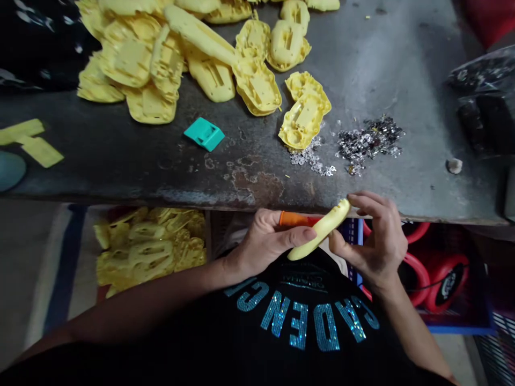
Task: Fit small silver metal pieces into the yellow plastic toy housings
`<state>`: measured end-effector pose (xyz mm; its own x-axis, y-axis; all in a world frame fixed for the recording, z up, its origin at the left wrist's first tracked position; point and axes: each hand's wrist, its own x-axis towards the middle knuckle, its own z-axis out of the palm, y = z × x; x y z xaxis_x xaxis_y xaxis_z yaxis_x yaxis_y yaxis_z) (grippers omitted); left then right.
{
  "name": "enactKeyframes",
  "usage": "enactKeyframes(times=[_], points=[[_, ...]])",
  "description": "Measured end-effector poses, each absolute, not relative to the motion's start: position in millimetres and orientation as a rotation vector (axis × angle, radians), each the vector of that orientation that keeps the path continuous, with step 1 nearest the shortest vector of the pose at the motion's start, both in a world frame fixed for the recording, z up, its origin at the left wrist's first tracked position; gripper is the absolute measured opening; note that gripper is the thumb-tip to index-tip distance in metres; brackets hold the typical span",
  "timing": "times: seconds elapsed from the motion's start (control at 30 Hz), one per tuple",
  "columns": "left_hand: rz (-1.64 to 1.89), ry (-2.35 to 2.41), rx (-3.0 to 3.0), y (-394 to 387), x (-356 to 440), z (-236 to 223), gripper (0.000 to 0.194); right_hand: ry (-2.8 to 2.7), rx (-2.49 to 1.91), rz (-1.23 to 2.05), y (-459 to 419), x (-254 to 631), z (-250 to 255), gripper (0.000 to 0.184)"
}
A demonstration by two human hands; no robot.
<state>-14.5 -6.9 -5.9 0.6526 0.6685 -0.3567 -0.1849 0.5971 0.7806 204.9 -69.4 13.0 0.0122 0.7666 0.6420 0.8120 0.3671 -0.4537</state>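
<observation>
A yellow plastic shell (319, 233), curved and seen nearly edge-on, is held in front of my chest at the table edge. My left hand (273, 238) grips its lower part, thumb on the near side; orange and red covers show on its fingers. At the upper end, the fingertips and thumb of my right hand (372, 238) close around the shell. Whether a small part is also between them cannot be made out. Beyond my hands, two joined yellow shells (303, 115) lie beside loose silvery metal pieces (311, 156) and a darker heap of small metal pieces (370, 142).
Many yellow shells (151, 64) are piled at the back left of the grey table (402, 195). A teal plastic piece (204, 133) lies nearer. Under the table are a box of yellow parts (153, 246) and a blue crate (458, 327) with red round items. Plastic bags (486, 69) sit right.
</observation>
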Motion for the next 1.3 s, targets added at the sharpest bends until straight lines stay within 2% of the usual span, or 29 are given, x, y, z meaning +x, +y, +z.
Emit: enactKeyframes(times=[0.1,0.17,0.27,0.33,0.47,0.73,1.03,1.3], points=[[0.54,0.663,0.579,1.7,-14.7,-4.2,0.044,-1.814,-1.416,0.27,-54.9,219.4,15.7,0.055],[0.528,0.596,0.491,8.5,-19.0,-0.5,0.061,-1.847,-1.431,0.402,-36.4,233.7,13.6,0.045],[0.556,0.526,0.448,18.0,-29.6,5.0,0.076,-1.976,-1.543,0.11,-2.5,251.5,5.0,0.021],[0.594,0.52,0.446,22.5,-36.4,6.7,0.074,-2.115,-1.619,-0.051,16.4,256.2,-1.4,0.017],[0.621,0.531,0.466,26.5,-43.5,5.0,0.075,-2.254,-1.66,-0.095,29.8,254.0,-5.7,0.014],[0.617,0.54,0.526,23.4,-37.8,4.0,0.07,-2.286,-1.71,-0.237,-12.0,249.4,5.0,0.015],[0.597,0.538,0.501,11.1,-30.9,-2.1,0.074,-2.053,-1.691,0.076,-22.1,251.8,-20.6,0.014],[0.547,0.565,0.47,8.8,-27.2,6.7,0.081,-1.989,-1.646,0.239,-21.9,252.9,-12.7,0.012]])
